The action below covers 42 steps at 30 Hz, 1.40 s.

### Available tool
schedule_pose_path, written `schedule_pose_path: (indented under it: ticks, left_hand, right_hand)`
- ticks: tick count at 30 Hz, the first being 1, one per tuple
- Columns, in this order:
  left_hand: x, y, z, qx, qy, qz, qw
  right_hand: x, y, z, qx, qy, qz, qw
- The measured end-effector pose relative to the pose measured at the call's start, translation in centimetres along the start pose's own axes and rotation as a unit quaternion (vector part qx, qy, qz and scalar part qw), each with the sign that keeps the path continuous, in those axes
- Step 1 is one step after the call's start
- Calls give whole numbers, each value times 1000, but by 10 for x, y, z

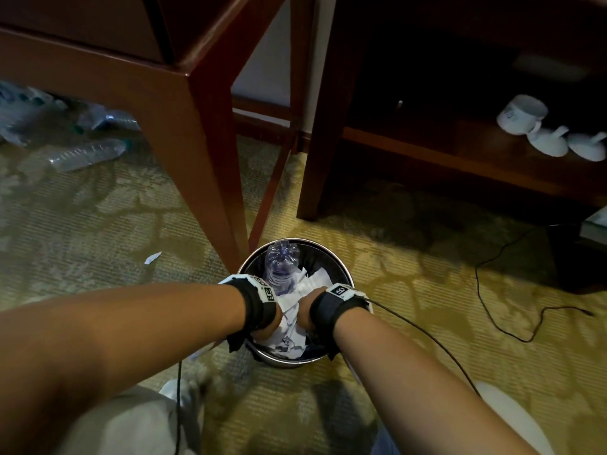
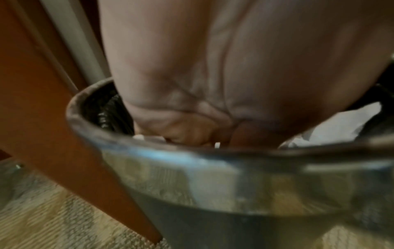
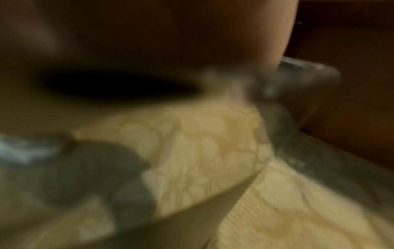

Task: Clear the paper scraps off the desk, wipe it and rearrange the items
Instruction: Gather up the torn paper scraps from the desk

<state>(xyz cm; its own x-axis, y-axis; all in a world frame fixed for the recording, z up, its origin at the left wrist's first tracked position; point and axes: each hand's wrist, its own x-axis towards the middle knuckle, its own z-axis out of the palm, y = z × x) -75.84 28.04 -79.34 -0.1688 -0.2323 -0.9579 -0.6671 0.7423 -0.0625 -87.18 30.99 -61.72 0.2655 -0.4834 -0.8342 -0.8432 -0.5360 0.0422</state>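
- Two bare forearms filled the lower part of the head view. They converged on a metal bin (image 1: pixel 343 274) at lower centre, which stood on the carpet just beside the desk leg (image 1: pixel 213 165).
- The left hand (image 1: pixel 264 331) and right hand (image 1: pixel 307 311) were sunk past the rim, onto the paper scraps (image 1: pixel 313 284) heaped inside. A plastic bottle (image 1: pixel 281 262) stood at the bin's upper edge, base showing.
- In the left wrist view the left fingers (image 2: pixel 192 131) bent downward with white bits at their tips. Gripping or merely pressing, I could not tell.
- The right fingers were hidden, and that wrist view was a blur.
- The step looked like packing the scraps down. It was best to let go low inside the rim, then lift both hands straight up without tipping the bin.
- A stray scrap (image 1: pixel 152 258) lay on the carpet at middle left and probably needed collecting.
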Motion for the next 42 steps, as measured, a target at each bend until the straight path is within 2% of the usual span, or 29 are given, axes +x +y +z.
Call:
schedule_pose_path:
  ticks: [3, 6, 9, 12, 16, 20, 24, 31, 37, 42]
  left_hand:
    - [-118, 5, -25, 6, 86, -18, 996]
    - [-188, 10, -39, -41, 131, -13, 990]
    - [-219, 6, -51, -69, 160, -24, 984]
    - [-231, 4, -67, -71, 163, -31, 984]
    - [-242, 5, -90, -82, 220, -42, 971]
    - [-268, 3, -85, -161, 287, -52, 943]
    - [-333, 12, -79, -230, 254, -58, 938]
    - [-521, 24, -103, -304, 255, -83, 914]
    - [-698, 23, -137, -341, 285, -102, 890]
    - [-794, 3, -153, -373, 319, -109, 864]
  right_hand:
    - [-7, 6, -2, 20, 16, -1, 1000]
    - [-15, 15, -4, 69, 53, 21, 996]
    - [-26, 31, -9, 132, 115, 38, 984]
    - [-41, 46, -17, 169, 173, 12, 970]
    - [-54, 55, -18, 218, 181, 2, 959]
    - [-86, 47, -14, 263, 162, 8, 951]
    - [-160, 41, -31, 303, 153, 24, 941]
    - [-357, 60, -122, 360, 159, 61, 917]
    - [-512, 73, -214, 336, 166, 61, 925]
    - [-590, 77, -291, 297, 195, 61, 933]
